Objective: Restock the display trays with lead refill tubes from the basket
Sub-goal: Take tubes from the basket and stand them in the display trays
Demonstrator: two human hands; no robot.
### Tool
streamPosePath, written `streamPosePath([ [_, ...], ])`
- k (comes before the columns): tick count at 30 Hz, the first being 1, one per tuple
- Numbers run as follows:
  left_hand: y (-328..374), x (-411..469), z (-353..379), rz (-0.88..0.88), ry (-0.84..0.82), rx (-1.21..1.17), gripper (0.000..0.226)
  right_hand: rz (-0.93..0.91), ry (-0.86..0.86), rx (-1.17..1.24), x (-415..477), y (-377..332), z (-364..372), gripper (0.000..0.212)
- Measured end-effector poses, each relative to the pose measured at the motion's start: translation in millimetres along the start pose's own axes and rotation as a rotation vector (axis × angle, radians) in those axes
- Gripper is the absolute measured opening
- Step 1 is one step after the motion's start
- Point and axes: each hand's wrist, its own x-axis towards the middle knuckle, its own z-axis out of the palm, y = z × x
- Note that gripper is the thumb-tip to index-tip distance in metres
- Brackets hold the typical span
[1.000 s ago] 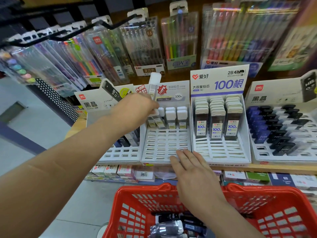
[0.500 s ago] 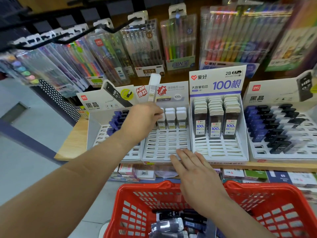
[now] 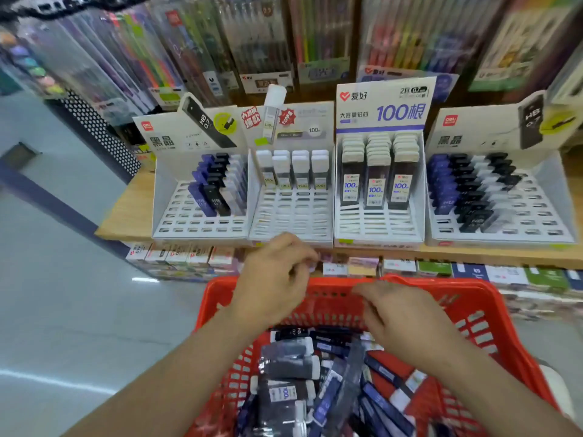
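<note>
Restocking is partly done. The second tray from the left (image 3: 293, 216) carries only one far row of white-capped tubes, and its near slots are unfilled. The lead refill tubes (image 3: 288, 364) lie heaped in the red basket (image 3: 441, 283), nearest me. My left grip (image 3: 277, 279) hovers loosely curled and my right grip (image 3: 400, 320) is spread; both are empty. Hanging pen packs (image 3: 258, 42) stand far behind, and I judge the reach unobstructed.

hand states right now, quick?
Left hand: open, fingers loosely curled, nothing visible in them.
Right hand: open, palm down over the red basket, holding nothing.
</note>
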Motion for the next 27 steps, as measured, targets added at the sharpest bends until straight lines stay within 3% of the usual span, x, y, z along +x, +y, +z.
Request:
streamPosePath([
  [2, -1.4, -41.3, 27.7, -0.036, -0.221, 0.033, 0.029, 0.122, -0.222, 0.025, -17.4, 11.1, 24.3, 0.028],
  [6, -23.9, -123.1, 74.3, -0.377, -0.657, 0.202, 0.028, 0.347, -0.502, 0.032, -68.0, 31.7, 95.3, 0.047],
  [9, -36.9, -172.6, 94.4, -0.422, -0.857, 0.354, 0.028, 0.477, -0.596, 0.046, -98.1, 40.4, 141.3, 0.08],
  [10, -39.3, -184.2, 99.9, -0.444, -0.915, 0.372, 0.037, 0.504, -0.62, 0.07, -102.4, 40.1, 150.4, 0.094],
  [13, -40.7, -206.8, 114.8, -0.569, -1.063, 0.375, 0.095, 0.6, -0.703, 0.136, -102.4, 30.1, 169.7, 0.124],
  [14, -38.5, -209.7, 118.8, -0.567, -1.089, 0.407, 0.107, 0.621, -0.725, 0.124, -101.2, 22.5, 173.4, 0.128],
  [16, -34.1, -213.0, 124.9, -0.523, -1.076, 0.494, 0.109, 0.591, -0.734, 0.019, -100.3, 2.5, 177.3, 0.125],
  [19, -32.5, -216.0, 128.5, -0.448, -1.04, 0.562, 0.088, 0.494, -0.635, -0.081, -102.4, -18.2, 182.5, 0.098],
  [23, -36.9, -224.3, 124.6, -0.419, -0.971, 0.479, 0.073, 0.469, -0.648, -0.091, -99.8, -22.5, 185.8, 0.098],
  [27, -38.6, -211.7, 114.4, -0.493, -0.829, 0.295, 0.045, 0.441, -0.595, -0.025, -95.6, -14.6, 184.1, 0.078],
])
